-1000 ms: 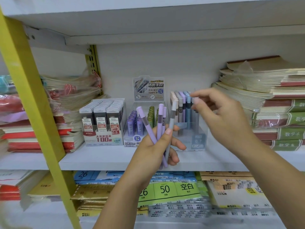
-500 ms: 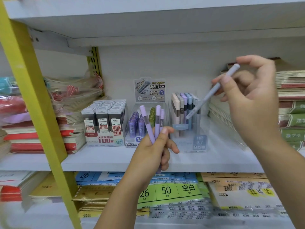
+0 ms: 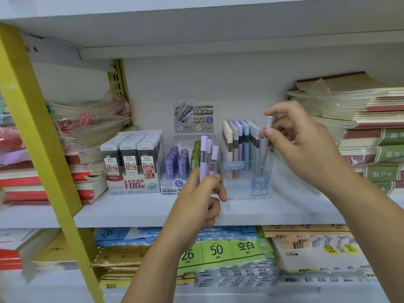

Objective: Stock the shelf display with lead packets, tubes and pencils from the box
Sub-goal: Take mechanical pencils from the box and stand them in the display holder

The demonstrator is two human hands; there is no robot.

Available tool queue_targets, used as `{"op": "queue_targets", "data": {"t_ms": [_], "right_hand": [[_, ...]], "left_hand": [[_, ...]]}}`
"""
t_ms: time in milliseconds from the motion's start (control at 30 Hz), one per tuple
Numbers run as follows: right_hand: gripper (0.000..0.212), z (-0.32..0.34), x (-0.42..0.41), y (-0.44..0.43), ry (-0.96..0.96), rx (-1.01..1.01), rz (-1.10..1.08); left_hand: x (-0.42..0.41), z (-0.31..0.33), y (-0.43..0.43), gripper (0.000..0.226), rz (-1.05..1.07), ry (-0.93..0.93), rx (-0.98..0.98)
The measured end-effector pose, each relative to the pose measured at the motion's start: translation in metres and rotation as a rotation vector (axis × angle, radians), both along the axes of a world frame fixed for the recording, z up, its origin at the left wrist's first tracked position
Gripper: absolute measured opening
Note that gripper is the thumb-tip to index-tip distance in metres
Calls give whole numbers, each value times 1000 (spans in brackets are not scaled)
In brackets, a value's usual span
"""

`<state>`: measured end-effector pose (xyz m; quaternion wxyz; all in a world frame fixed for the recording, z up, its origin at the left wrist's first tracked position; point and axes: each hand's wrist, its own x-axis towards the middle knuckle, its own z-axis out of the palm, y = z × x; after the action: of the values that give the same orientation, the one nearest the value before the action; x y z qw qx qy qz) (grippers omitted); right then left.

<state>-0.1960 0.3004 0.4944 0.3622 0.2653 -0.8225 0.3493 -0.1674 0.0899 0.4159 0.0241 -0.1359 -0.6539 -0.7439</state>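
My left hand [image 3: 200,201] grips three purple mechanical pencils [image 3: 207,158], upright, in front of the shelf's middle. My right hand [image 3: 306,147] pinches a pale grey-blue pencil [image 3: 265,145] near its top, held nearly upright with its lower end inside the right side of the clear pencil display box [image 3: 247,186]. That box holds rows of cream, purple, blue and grey pencils. Left of it stands a clear display of purple and green lead tubes [image 3: 178,165] with a header card. Further left sits a white box of dark lead packets [image 3: 133,158].
Stacks of notebooks [image 3: 360,132] fill the shelf's right end and wrapped notebooks [image 3: 87,136] its left. A yellow upright [image 3: 39,136] slants across the left foreground. The white shelf board [image 3: 142,213] has paper packs on the level below [image 3: 223,252].
My right hand has come down from a raised, tilted hold and stood the grey-blue pencil upright into the display box. My left hand has stayed in place with its purple pencils.
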Motion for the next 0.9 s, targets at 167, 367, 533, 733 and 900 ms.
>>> {"op": "queue_targets", "data": {"t_ms": [167,367,533,733,900], "right_hand": [[31,1,-2,1,22,-55,-1],[30,-3,-5,1,-2,-67,-51],[17,-3,-6,2,-16,5,-128],[15,-5,-7,-3,-103,29,-154],[15,4,11,-16,102,-28,-173]], "left_hand": [[1,-2,1,22,18,33,-14],[3,-2,3,31,34,94,-54],[5,-2,3,29,39,116,-87],[8,3,5,18,36,120,-36],[12,6,6,27,-25,138,-1]]}}
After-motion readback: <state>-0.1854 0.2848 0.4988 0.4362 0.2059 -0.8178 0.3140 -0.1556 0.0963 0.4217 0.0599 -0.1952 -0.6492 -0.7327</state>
